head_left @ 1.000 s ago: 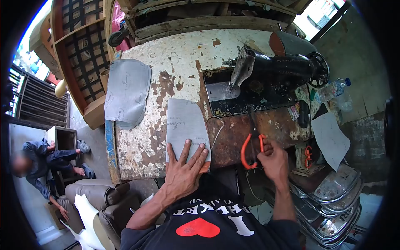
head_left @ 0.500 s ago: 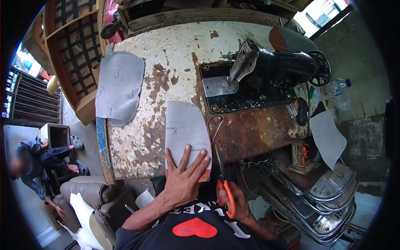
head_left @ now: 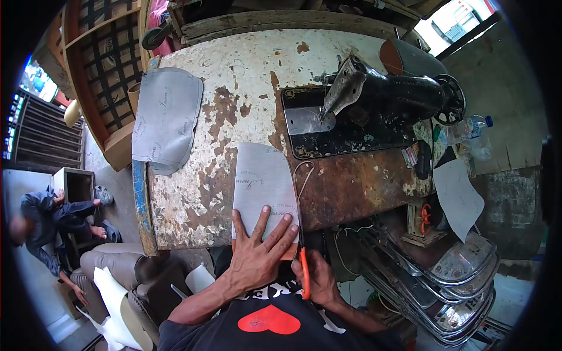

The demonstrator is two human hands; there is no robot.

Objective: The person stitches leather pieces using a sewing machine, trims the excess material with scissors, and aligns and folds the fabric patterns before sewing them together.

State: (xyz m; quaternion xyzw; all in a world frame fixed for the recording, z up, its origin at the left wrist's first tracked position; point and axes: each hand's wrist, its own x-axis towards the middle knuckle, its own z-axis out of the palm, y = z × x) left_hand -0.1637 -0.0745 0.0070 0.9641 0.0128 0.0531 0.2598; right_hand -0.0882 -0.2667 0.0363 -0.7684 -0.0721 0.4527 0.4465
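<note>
My left hand [head_left: 257, 251] lies flat with its fingers spread on a grey printed sheet [head_left: 260, 181] at the table's front edge. An orange-brown layer [head_left: 289, 254] shows under the sheet's near end. My right hand [head_left: 322, 279] is wrapped round the orange handles of a pair of scissors [head_left: 305, 275], just right of the sheet. Their blades point away from me along its right edge; whether they touch it I cannot tell. Another grey printed piece [head_left: 167, 123] lies at the table's left side.
A black sewing machine [head_left: 392, 93] stands on the worn table [head_left: 234, 52]. A wire loop [head_left: 304, 175] lies beside the sheet. Stacked metal-framed chairs [head_left: 462, 263], another pair of orange-handled scissors [head_left: 425, 219] and a pale cut piece [head_left: 458, 196] are at right. A person [head_left: 44, 228] sits at left.
My right hand has brought the scissors left and up against the sheet's right edge, turning the handles more upright. My left hand stays spread on the sheet.
</note>
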